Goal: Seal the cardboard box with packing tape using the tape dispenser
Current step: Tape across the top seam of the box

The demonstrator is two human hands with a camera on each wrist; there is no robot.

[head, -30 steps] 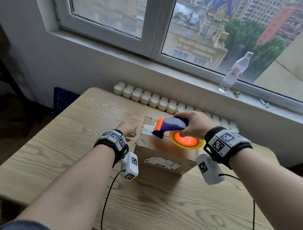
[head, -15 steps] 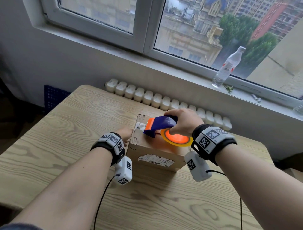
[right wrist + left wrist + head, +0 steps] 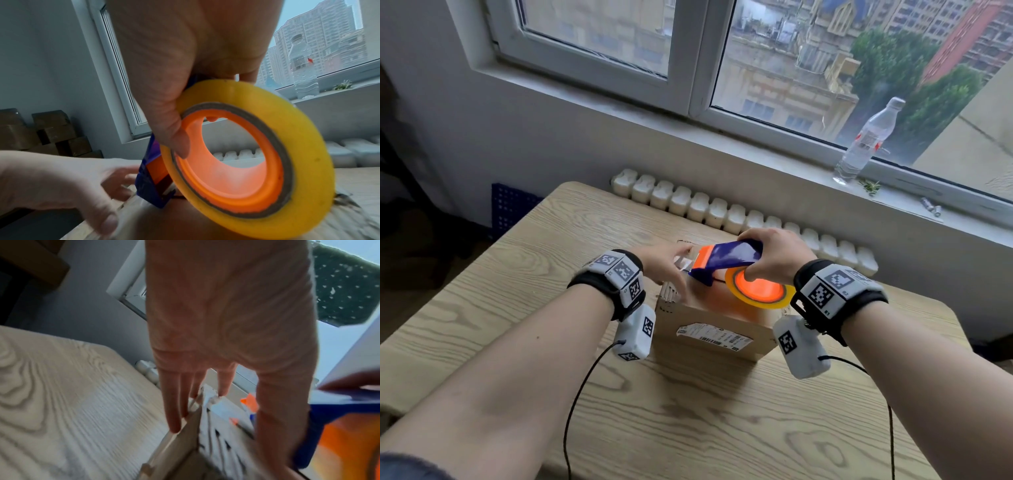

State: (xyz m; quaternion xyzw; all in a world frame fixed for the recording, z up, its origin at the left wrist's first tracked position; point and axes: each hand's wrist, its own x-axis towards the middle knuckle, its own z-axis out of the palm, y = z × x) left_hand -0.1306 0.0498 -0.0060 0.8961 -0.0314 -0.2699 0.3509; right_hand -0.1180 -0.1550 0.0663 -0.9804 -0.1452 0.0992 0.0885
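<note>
A small cardboard box [image 3: 688, 318] with a shipping label stands on the wooden table [image 3: 517, 308]. My right hand [image 3: 751, 255] grips the blue and orange tape dispenser [image 3: 726, 255] over the box top, nose pointing left. Its yellow tape roll [image 3: 304, 146] has an orange core, and my thumb lies against the roll's inner rim. My left hand [image 3: 678, 274] has straight fingers at the box's top left edge, just in front of the dispenser's nose. There the fingers [image 3: 174, 410] reach down the left side and the thumb lies over the top. Wrinkled white tape [image 3: 218, 434] covers that edge.
A white radiator [image 3: 722, 212] runs behind the table under the window. A clear plastic bottle [image 3: 866, 144] stands on the sill at the right. A blue crate [image 3: 510, 205] sits on the floor at the left. Cables hang from both wrist cameras.
My left hand has risen from the box's left side to its top left edge, close to the dispenser's nose. The dispenser has stayed over the box's left end.
</note>
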